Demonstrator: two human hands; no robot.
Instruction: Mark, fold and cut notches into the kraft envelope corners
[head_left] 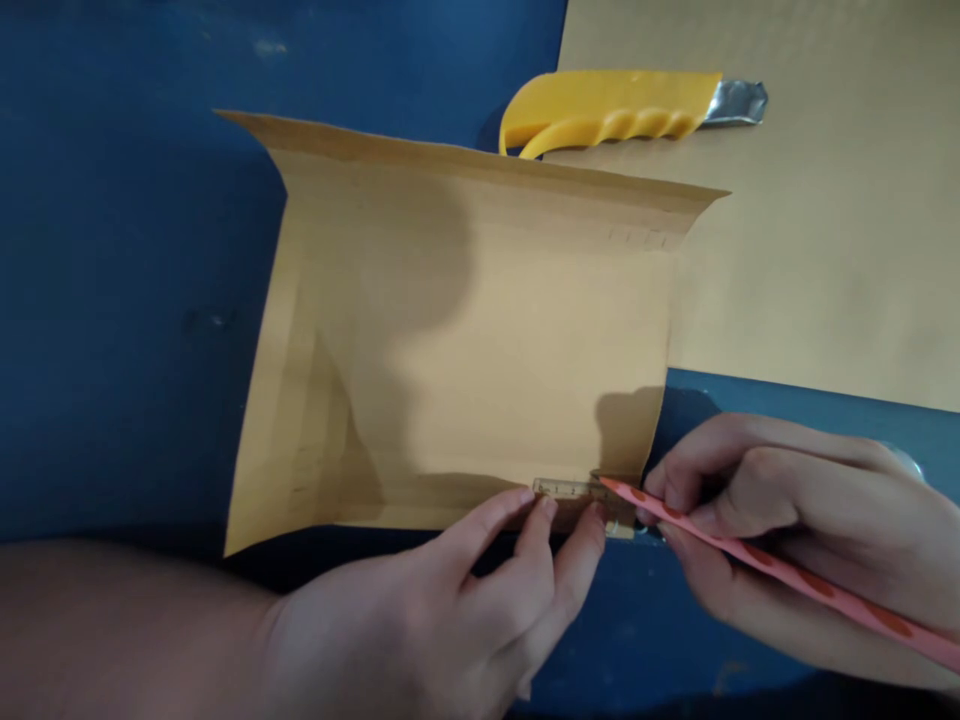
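I see the brown paper (465,340) lying curled just ahead of both hands, its near edge under my left hand (450,610), whose spread fingertips press a small ruler (570,490) flat, seemingly to steady it. My right hand (787,530) is closed around a pink pencil (787,575), tip touching the ruler's end. Beyond the paper rests a yellow cutter (607,110), partly on a tan board (825,220). Everything sits on a blue table (112,300).

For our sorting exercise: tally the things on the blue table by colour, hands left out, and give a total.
Brown: 2, envelope and card sheet
Yellow: 1, knife
Pink: 1, pencil in the right hand
Clear: 1, ruler under the left hand
Total: 5
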